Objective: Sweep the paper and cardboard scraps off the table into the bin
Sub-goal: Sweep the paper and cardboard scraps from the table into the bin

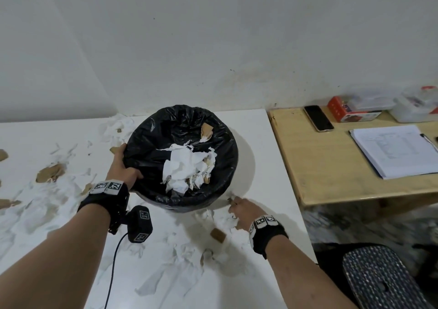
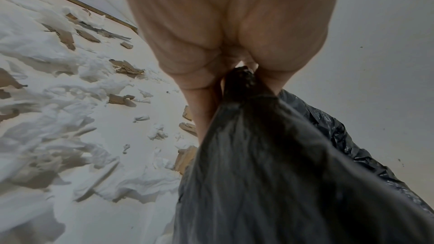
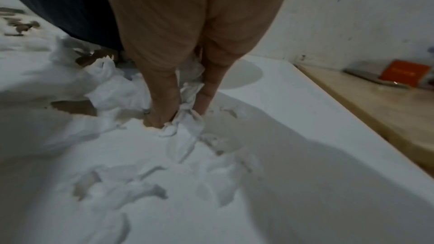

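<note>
A round bin (image 1: 151, 142) lined with a black bag (image 2: 270, 173) is tilted above the white table (image 1: 272, 156), with white paper and brown cardboard scraps inside. My left hand (image 1: 123, 166) grips its left rim, thumb inside and fingers outside. My right hand (image 1: 239, 210) is down on the table just under the bin's near edge, its fingers closing on a wad of white paper scraps (image 3: 185, 123). More torn paper (image 1: 163, 280) and cardboard pieces (image 1: 217, 234) lie scattered over the table's left and near parts.
A wooden desk (image 1: 327, 166) adjoins the table on the right, carrying a phone (image 1: 318, 118), a red box (image 1: 348, 112), a clear container (image 1: 417, 105) and a stack of papers (image 1: 395, 151). A patterned chair seat (image 1: 376, 278) sits at the bottom right. The wall stands behind.
</note>
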`<control>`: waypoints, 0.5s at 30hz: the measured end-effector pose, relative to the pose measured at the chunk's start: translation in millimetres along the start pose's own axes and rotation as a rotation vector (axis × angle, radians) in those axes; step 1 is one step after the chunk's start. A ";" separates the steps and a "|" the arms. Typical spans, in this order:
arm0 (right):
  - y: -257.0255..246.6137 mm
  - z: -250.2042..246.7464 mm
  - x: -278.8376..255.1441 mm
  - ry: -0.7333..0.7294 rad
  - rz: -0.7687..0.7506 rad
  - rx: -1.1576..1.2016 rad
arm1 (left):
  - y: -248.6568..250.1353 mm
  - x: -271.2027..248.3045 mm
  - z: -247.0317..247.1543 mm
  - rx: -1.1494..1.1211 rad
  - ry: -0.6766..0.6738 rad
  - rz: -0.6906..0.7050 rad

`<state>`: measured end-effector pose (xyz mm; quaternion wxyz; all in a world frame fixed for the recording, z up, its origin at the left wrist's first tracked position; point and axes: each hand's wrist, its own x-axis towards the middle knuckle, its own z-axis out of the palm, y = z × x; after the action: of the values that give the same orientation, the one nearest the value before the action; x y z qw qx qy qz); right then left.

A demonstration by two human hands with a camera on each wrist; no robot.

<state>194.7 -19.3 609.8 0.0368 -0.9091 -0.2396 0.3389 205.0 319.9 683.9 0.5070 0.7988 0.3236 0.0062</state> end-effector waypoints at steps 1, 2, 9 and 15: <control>-0.9 3.7 0.4 0.039 0.019 0.041 | -1.5 -0.7 -1.3 0.000 -0.001 0.002; -2.1 6.8 -0.4 0.067 0.040 0.068 | -3.7 -1.4 -2.9 0.009 -0.003 0.004; -1.0 3.8 -19.7 0.236 0.205 0.284 | -16.8 -6.9 -25.1 -0.005 -0.031 0.010; -9.6 -60.5 -61.5 0.483 0.271 0.390 | -18.8 -16.1 -46.2 0.007 -0.034 0.000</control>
<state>188.8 -33.4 695.2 0.2203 -0.9625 -0.0316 0.1552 167.0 353.9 696.2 0.5099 0.8005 0.3150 -0.0087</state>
